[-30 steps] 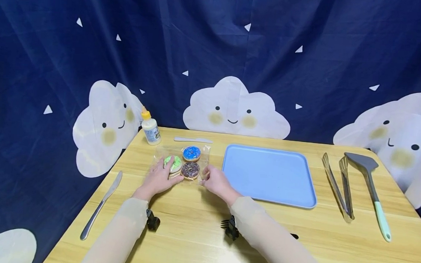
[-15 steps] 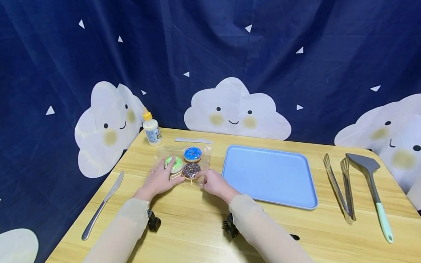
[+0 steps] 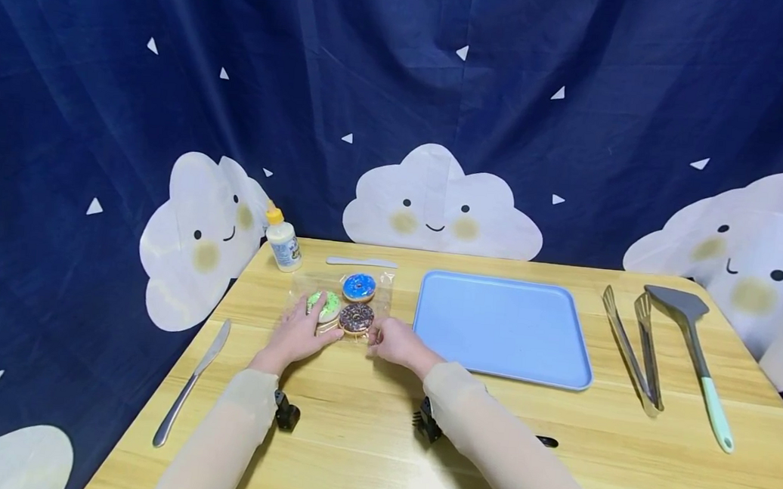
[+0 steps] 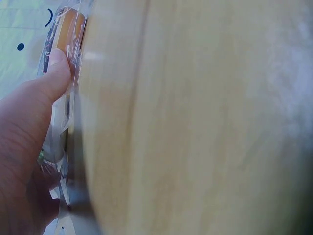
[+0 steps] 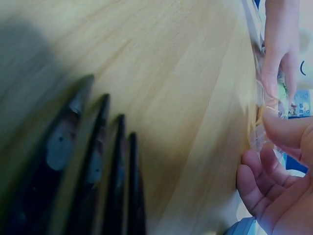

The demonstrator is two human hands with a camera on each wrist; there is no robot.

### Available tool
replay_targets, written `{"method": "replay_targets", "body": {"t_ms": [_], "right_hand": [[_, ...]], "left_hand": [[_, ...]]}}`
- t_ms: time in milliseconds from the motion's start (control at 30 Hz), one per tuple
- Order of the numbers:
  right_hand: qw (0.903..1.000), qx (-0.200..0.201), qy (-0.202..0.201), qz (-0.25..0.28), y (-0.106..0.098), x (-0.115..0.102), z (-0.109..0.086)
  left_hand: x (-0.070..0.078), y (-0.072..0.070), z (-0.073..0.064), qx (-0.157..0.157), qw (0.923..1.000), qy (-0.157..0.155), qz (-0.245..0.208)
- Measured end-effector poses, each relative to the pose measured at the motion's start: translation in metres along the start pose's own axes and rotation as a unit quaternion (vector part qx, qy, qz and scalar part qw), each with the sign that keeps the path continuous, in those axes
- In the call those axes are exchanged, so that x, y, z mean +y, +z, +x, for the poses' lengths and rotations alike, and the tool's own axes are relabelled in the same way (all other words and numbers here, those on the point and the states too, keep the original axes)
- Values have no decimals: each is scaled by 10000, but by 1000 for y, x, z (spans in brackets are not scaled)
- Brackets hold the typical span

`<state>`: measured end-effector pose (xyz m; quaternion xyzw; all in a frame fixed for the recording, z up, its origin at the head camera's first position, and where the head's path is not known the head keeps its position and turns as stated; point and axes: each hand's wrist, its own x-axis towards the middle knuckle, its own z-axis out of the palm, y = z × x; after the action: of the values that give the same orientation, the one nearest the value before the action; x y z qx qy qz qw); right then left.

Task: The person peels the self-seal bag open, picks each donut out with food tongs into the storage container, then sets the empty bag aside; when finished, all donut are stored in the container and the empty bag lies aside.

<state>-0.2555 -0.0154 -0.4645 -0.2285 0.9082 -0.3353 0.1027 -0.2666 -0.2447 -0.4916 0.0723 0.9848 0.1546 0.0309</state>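
A clear plastic bag (image 3: 308,279) holding doughnuts lies on the wooden table in the head view. Inside are a green-sprinkled doughnut (image 3: 329,310), a blue one (image 3: 359,287) and a dark chocolate one (image 3: 357,318). My left hand (image 3: 295,338) rests on the bag's left side, fingers spread over the green doughnut. Its thumb (image 4: 59,73) presses the bag beside a doughnut in the left wrist view. At the bag's lower right corner, my right hand (image 3: 399,342) pinches the plastic between thumb and index finger. Its other fingers (image 5: 250,183) are loosely bent.
A blue tray (image 3: 501,328) lies right of the bag. Farther right are metal tongs (image 3: 635,352) and a spatula (image 3: 693,356). A glue bottle (image 3: 285,246) and a pale knife (image 3: 361,262) stand behind; a table knife (image 3: 194,375) lies left. A black fork (image 5: 120,166) lies under my right wrist.
My right hand moved left along the bag to the chocolate doughnut's edge, then slightly back toward me at the corner. The left hand has stayed in place on the bag.
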Motion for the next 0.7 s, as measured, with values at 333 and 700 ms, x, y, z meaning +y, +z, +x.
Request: {"method": "replay_targets", "body": {"t_ms": [333,700], "right_hand": [[9985,50,349,-425,5,-6,2],[9962,232,586,606,5,-3,4]], "left_hand": [[-1,1,0,-3,10000,-8,18],[-2,0,0,22,9999,104,-57]]}}
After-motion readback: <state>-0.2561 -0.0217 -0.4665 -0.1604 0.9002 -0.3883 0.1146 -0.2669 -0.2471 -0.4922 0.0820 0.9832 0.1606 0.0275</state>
